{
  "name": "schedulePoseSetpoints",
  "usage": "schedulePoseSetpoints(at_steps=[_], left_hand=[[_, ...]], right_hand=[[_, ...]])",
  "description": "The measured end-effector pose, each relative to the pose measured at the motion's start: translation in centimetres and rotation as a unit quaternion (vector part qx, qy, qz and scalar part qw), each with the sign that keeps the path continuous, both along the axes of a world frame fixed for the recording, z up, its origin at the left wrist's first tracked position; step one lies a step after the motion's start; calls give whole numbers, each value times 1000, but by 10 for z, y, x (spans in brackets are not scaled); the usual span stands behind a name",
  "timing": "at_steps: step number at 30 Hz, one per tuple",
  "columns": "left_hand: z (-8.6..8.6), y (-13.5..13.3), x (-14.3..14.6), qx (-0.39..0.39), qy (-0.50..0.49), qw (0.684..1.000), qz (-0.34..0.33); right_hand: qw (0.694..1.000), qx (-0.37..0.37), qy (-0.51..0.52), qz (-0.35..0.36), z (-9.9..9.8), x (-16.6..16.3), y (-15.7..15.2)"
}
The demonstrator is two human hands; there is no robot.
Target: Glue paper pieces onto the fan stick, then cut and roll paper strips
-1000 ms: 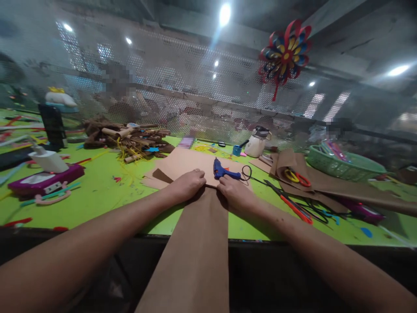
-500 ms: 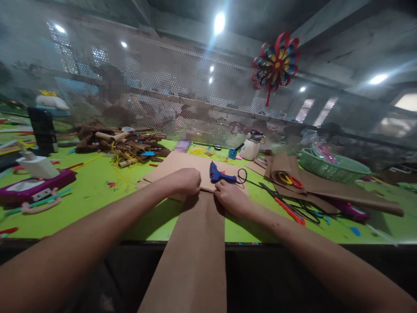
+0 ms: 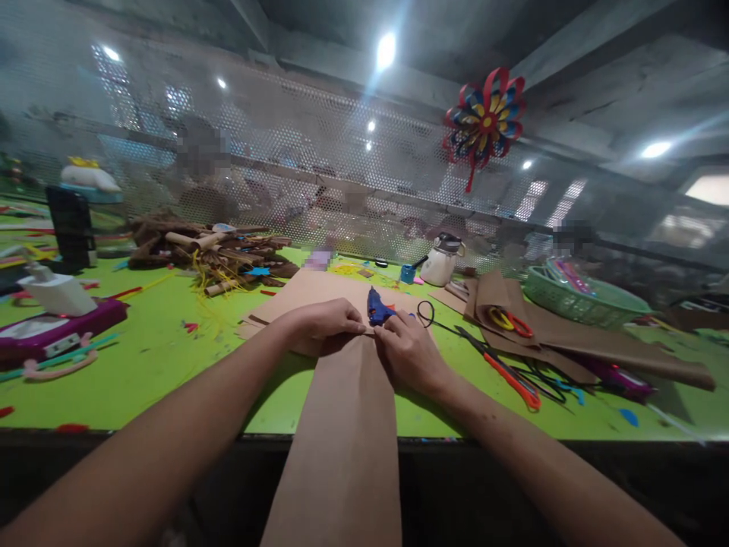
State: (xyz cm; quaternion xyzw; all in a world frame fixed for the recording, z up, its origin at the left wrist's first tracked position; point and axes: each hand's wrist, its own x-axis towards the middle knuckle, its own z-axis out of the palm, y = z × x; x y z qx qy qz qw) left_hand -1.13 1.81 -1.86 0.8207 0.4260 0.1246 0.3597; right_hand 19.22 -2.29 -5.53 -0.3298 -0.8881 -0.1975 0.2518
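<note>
A long strip of brown paper (image 3: 345,425) runs from the green table (image 3: 148,365) over its front edge toward me. My left hand (image 3: 320,323) and my right hand (image 3: 405,349) both pinch the strip's far end, fingers closed on it, close together. Just beyond my hands lies a blue glue gun (image 3: 377,310) on a larger brown sheet (image 3: 319,287), with its black cord looping to the right.
Red-handled scissors (image 3: 506,372) and yellow-red scissors (image 3: 509,320) lie right on brown paper. A green basket (image 3: 581,300) stands far right, a white pot (image 3: 441,262) behind. A pile of brown scraps (image 3: 210,251) sits back left, a purple tray (image 3: 57,323) at left. A mesh screen backs the table.
My hands have drawn closer together on the end of the strip, fingers now pinching it. The view has shifted slightly.
</note>
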Motion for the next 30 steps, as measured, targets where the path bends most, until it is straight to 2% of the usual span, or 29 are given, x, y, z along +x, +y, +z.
schedulePoseSetpoints(at_steps=[3,5,7,9,12,15,20,30], left_hand=[[-2,-2,0,-24,-35,999,-3],[-3,-2,1,-35,-53,998,-6],[-4,-2,1,-48,-81,995,-12],[-3,-2,1,-54,-112,992,-20],[-2,-3,0,-23,-125,991,-33],[-4,-1,0,19,-102,994,-42],[-12,5,2,46,-84,993,-63],[-3,0,1,-2,-83,993,-83]], right_hand=[[990,-76,117,28,10,2,4],[969,-180,163,45,21,5,11],[933,-321,152,64,32,6,23],[883,-442,139,81,39,6,34],[821,-530,190,96,41,3,45],[796,-554,213,115,34,2,50],[799,-553,195,134,24,7,49],[799,-551,207,127,31,10,42]])
